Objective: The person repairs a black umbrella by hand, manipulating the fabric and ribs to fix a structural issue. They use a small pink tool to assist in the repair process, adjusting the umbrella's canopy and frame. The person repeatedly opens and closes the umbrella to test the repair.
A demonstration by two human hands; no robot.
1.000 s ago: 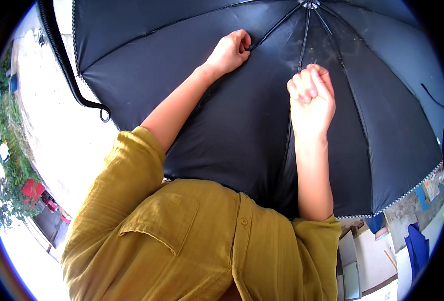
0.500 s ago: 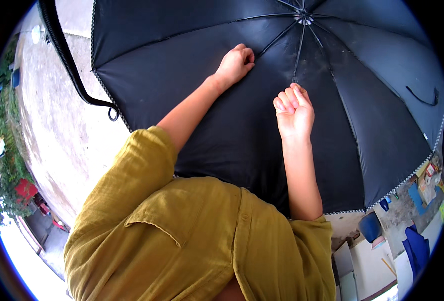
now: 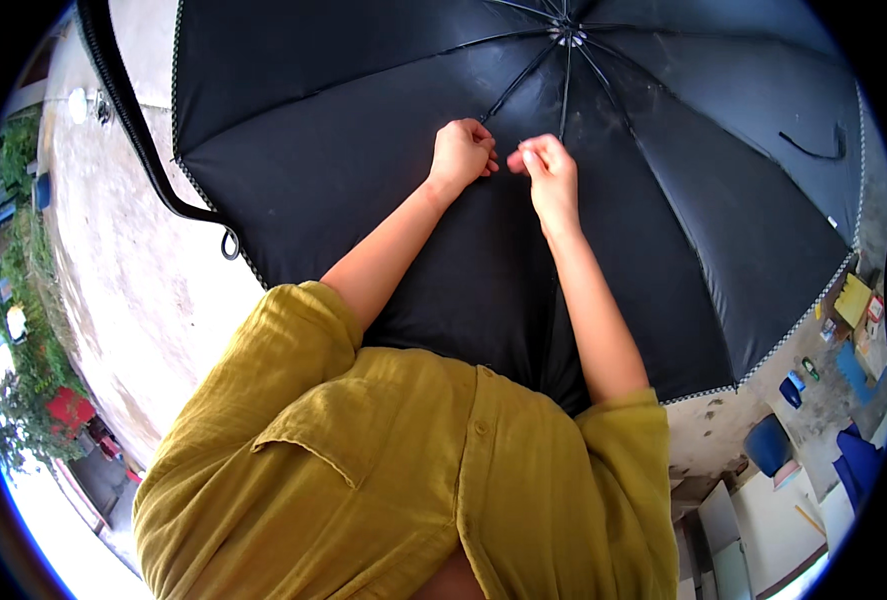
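Observation:
A large black umbrella (image 3: 363,170) lies spread with its inside toward me and a checkered trim along its edge. Its thin dark ribs meet at a hub (image 3: 566,38) near the top. My left hand (image 3: 461,157) is closed at the outer end of one rib (image 3: 519,84), its fingertips curled around that spot; the exact grip is partly hidden. Just to the right, my right hand (image 3: 547,178) has thumb and fingers pinched together, slightly blurred. Whatever it pinches, if anything, is too small to make out. A narrow gap separates the two hands.
A black strip with a small loop (image 3: 230,243) hangs at the upper left over pale concrete ground (image 3: 128,250). Plants (image 3: 23,400) grow at the far left. At lower right are a blue bucket (image 3: 767,446), dark blue cloth (image 3: 860,462) and assorted small items.
My right hand has left the rib it was at and moved left and up, beside my left hand. My left hand has dropped slightly, and the umbrella has shifted left in view.

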